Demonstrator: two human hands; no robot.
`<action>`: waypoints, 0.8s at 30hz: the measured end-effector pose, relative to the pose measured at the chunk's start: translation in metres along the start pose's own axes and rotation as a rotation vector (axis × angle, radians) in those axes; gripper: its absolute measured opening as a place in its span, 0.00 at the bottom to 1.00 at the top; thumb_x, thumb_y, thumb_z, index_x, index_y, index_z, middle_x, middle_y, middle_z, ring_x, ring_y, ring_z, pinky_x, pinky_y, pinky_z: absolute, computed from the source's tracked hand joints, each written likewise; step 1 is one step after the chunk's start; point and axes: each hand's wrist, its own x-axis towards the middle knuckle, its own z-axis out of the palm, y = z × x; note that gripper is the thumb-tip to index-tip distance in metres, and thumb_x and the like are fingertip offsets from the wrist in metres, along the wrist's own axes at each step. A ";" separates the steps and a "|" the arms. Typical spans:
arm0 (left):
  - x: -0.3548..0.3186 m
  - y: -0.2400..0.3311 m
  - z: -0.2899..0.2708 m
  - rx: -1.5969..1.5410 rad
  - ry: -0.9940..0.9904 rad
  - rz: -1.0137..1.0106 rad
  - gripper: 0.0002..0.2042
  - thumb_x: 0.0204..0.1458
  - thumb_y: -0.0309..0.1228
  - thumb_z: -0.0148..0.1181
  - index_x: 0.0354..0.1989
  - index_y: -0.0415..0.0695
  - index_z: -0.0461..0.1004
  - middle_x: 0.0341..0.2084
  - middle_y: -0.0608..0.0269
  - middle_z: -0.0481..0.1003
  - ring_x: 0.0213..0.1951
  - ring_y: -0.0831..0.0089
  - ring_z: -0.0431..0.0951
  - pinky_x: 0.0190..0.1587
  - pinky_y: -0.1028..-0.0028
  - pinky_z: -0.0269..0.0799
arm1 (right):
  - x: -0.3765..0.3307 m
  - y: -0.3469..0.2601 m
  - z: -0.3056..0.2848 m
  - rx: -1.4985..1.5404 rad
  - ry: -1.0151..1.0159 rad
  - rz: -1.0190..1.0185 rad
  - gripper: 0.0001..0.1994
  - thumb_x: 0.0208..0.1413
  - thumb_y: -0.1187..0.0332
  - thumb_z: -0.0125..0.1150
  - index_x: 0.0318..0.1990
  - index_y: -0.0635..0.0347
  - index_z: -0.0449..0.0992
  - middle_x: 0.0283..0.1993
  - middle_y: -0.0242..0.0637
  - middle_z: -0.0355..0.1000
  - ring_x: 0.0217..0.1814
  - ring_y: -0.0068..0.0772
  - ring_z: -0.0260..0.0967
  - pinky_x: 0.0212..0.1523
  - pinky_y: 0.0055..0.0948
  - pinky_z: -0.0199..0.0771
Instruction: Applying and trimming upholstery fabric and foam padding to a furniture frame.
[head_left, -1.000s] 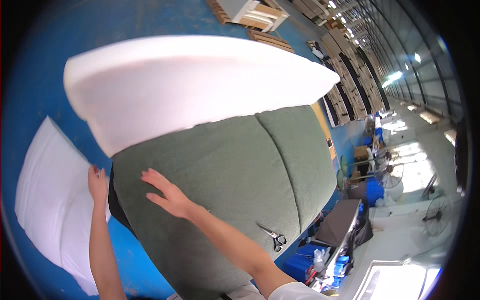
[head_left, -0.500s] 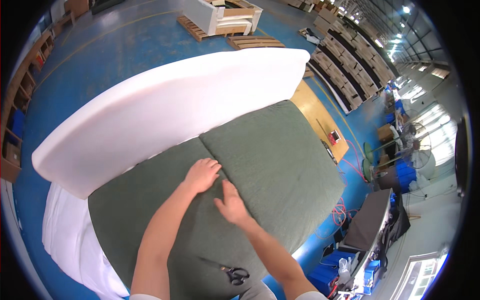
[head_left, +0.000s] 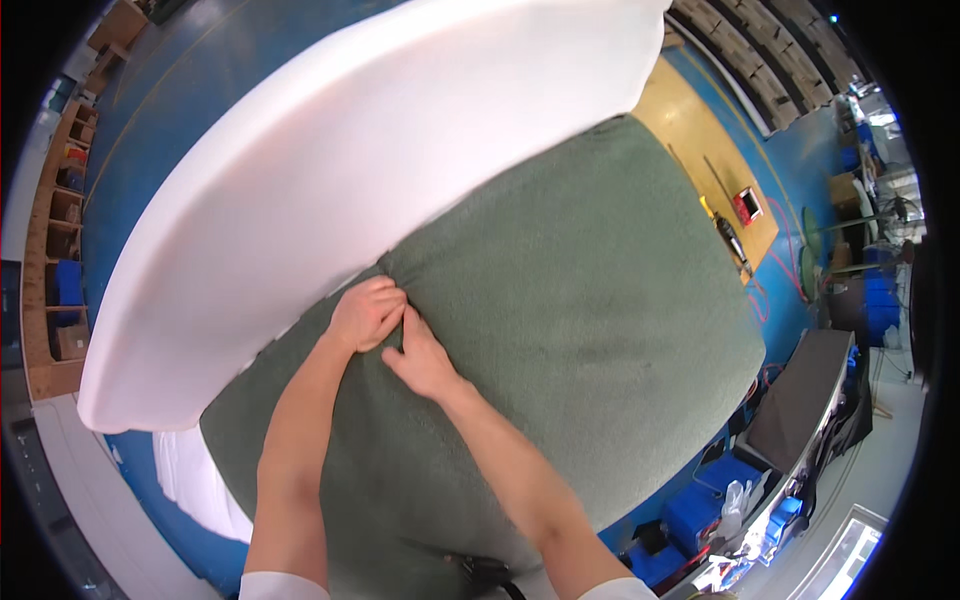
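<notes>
Dark green upholstery fabric covers a large padded seat with a seam or crease running along it. My left hand is closed, its fingertips gripping the fabric at this crease close to the white backrest. Puckers show in the cloth just beyond it. Beside it, my right hand rests along the crease, thumb spread from the stretched fingers; the fingertips are partly hidden there. Black-handled scissors lie on the fabric near my body, dim and partly blurred. Behind the seat curves a long white padded backrest.
A wooden board or tabletop juts out at the far right, bearing a dark hand tool and a red box. White cloth hangs at the left. Wooden shelving stands far left; a cluttered bench is at right.
Both hands have moved farther along the crease toward the backrest. The fabric near it is now puckered. My view has shifted closer, and the scissors sit lower in it.
</notes>
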 end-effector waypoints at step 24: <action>-0.006 -0.032 0.008 0.178 -0.092 -0.124 0.18 0.55 0.29 0.51 0.53 0.36 0.74 0.55 0.47 0.73 0.62 0.49 0.69 0.66 0.55 0.62 | -0.041 -0.020 -0.019 -0.102 0.074 0.061 0.43 0.50 0.73 0.62 0.70 0.78 0.43 0.69 0.71 0.54 0.70 0.64 0.59 0.67 0.46 0.64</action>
